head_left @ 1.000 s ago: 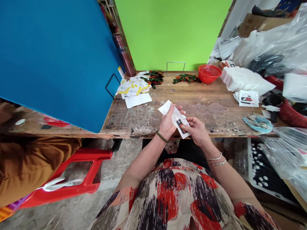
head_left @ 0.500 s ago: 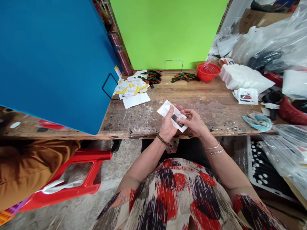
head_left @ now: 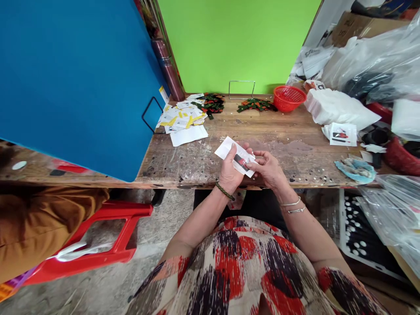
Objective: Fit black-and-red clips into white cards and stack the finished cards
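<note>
The left hand [head_left: 230, 169] held a white packet [head_left: 223, 148] between thumb and bent fingers, over the table [head_left: 183, 164]'s near edge; the right hand [head_left: 269, 170], nearly closed, pinched its lower end, covering part of a black-and-red patch [head_left: 240, 161]. I couldn't tell whether that was printed or inside. A blue board [head_left: 78, 83] hid much behind it.

Papery white packet [head_left: 223, 147], scuffed wooden table [head_left: 183, 164], glossy metallic flask [head_left: 169, 72], plastic basket [head_left: 286, 105], smooth matt panel [head_left: 239, 43]
</note>
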The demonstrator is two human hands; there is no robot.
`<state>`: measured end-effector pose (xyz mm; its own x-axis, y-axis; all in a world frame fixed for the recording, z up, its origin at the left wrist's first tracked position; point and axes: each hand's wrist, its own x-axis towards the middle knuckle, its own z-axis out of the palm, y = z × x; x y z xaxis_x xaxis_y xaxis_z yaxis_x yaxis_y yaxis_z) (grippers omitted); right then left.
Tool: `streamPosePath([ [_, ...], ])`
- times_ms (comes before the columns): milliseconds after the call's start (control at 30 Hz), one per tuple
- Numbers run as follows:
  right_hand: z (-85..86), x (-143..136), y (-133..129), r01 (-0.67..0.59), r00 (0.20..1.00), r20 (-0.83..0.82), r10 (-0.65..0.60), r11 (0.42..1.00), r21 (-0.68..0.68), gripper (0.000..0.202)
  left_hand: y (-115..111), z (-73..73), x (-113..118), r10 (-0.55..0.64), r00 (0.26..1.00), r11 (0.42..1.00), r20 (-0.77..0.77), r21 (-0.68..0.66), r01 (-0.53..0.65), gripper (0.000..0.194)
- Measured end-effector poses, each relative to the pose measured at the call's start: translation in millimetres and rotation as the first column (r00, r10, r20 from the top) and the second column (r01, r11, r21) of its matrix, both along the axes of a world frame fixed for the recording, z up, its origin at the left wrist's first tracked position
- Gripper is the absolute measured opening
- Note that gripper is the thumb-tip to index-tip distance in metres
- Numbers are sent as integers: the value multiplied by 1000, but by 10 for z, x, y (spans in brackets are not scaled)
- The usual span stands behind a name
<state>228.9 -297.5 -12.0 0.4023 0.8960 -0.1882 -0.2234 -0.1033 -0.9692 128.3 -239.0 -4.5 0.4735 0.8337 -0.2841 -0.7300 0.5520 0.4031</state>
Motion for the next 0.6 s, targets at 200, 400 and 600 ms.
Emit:
streamPosePath([
  [200, -16, -34, 38, 80, 997, 13, -80, 996, 42, 72, 7, -22, 22, 19, 1000, 1000, 13, -2, -19, 13],
  [400, -19, -79, -40, 41, 999, -8, -41, 998, 47, 67, 42, -13, 21, 65, 998, 998, -7, 4, -65, 18],
  [600, -59, -127, 27, 156, 987, 42, -158, 987, 45, 60, 13, -40, 45, 48, 999, 998, 24, 26, -49, 17],
])
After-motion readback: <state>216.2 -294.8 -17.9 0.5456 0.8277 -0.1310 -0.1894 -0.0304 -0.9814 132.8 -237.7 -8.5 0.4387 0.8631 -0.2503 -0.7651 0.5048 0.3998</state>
